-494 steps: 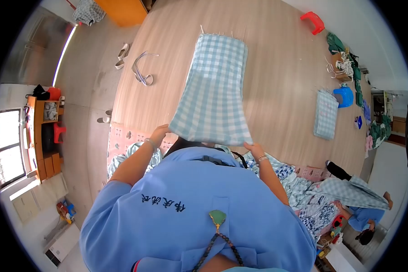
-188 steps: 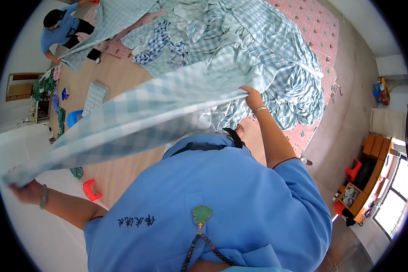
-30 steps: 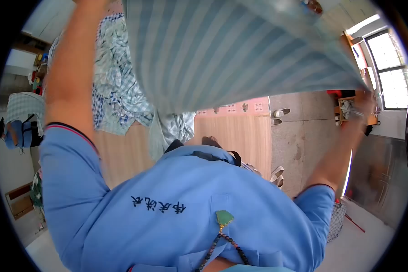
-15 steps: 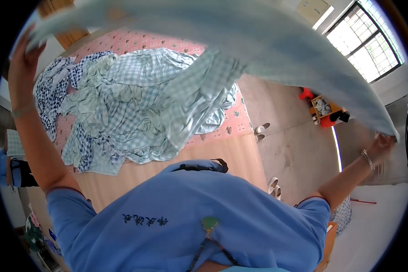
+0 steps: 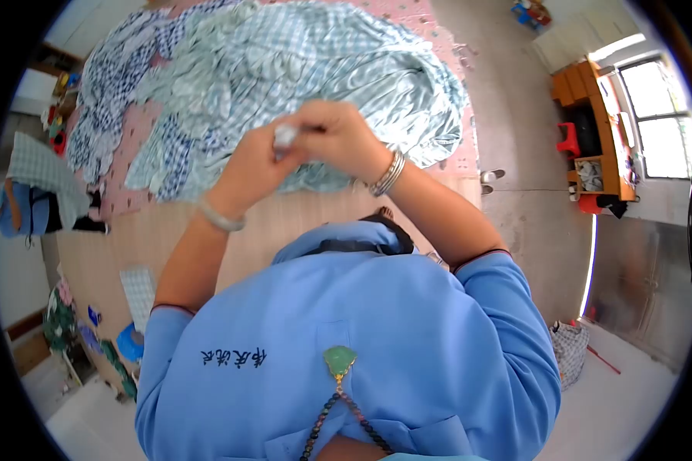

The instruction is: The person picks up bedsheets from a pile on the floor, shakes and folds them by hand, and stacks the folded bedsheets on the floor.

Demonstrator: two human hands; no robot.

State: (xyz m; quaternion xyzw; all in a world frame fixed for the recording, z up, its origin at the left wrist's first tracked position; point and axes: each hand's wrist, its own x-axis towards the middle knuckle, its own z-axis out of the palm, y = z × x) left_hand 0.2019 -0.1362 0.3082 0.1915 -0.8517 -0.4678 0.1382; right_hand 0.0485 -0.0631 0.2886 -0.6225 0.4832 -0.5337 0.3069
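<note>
My left hand (image 5: 247, 169) and my right hand (image 5: 340, 137) meet in front of my chest, fingers closed. A small pale bunch of a cloth sheet (image 5: 286, 137) shows between them, slightly blurred; the rest of this sheet cannot be told apart from the fabric behind. Beyond and below my hands lies a big heap of rumpled checked sheets (image 5: 346, 61), pale green and white. Dark blue and white checked cloth (image 5: 115, 92) forms its left side.
The heap lies on a pink patterned cover (image 5: 119, 196) over a wooden table (image 5: 131, 230). Another person (image 5: 34, 207) stands at left with a checked cloth (image 5: 46, 169). Shoes (image 5: 488, 180) sit on the floor at right. Further right are a wooden desk (image 5: 607, 115) and a red stool (image 5: 567, 140).
My hands, spread wide apart with the sheet stretched high between them, have come together in front of me. The raised sheet has dropped. The view has shifted.
</note>
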